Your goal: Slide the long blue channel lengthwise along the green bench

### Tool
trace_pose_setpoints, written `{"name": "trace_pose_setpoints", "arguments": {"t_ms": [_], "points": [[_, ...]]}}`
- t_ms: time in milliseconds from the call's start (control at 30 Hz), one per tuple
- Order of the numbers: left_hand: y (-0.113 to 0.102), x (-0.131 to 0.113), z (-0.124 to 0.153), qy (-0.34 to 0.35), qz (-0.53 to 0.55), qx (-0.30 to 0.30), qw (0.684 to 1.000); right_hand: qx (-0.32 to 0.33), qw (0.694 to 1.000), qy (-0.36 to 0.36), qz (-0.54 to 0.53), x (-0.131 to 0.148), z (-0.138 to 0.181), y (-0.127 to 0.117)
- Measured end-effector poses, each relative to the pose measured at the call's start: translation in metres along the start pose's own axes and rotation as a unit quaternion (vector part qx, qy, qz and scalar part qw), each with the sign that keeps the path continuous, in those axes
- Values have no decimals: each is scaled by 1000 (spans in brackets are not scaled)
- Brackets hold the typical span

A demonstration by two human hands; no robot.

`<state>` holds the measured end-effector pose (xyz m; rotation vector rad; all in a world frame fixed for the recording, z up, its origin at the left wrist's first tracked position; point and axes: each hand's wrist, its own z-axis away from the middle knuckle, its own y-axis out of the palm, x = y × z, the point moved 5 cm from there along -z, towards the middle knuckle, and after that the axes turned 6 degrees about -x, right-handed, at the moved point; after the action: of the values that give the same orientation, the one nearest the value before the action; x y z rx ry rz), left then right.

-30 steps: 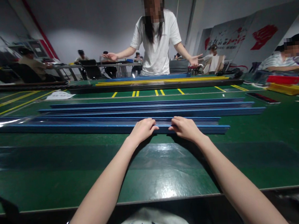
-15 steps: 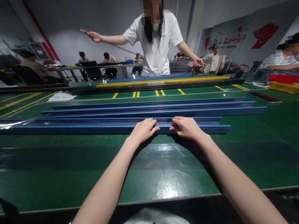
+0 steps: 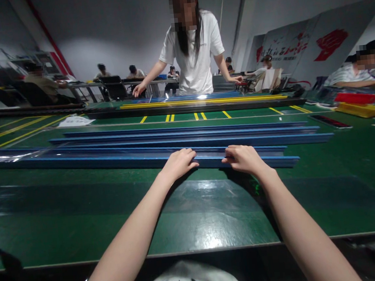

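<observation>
Several long blue strips lie side by side across the green table (image 3: 81,212). My left hand (image 3: 177,164) rests on the nearest blue strip (image 3: 110,162) near its middle, fingers curled over its near edge. A little to the right, my right hand (image 3: 244,159) grips the same strip in the same way. The strip's right end (image 3: 292,161) sticks out beyond the hands.
A person in a white shirt (image 3: 195,55) stands across the table, hands down by yellow and blue strips (image 3: 203,99). White paper (image 3: 74,121) lies at far left. Red and yellow trays (image 3: 358,104) sit at right. Other people sit at desks behind.
My right hand has slid rightward along the nearest strip, and the strip's end has shifted right. The person opposite has lowered the raised arm to the table.
</observation>
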<state>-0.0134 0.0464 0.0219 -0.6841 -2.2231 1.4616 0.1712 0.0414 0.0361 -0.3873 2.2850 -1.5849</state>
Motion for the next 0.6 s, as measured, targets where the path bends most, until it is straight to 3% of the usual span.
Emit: {"name": "trace_pose_setpoints", "arguments": {"t_ms": [600], "points": [[1, -3, -1, 9, -15, -2, 1000, -5, 1000, -26, -7, 17, -2, 7]]}}
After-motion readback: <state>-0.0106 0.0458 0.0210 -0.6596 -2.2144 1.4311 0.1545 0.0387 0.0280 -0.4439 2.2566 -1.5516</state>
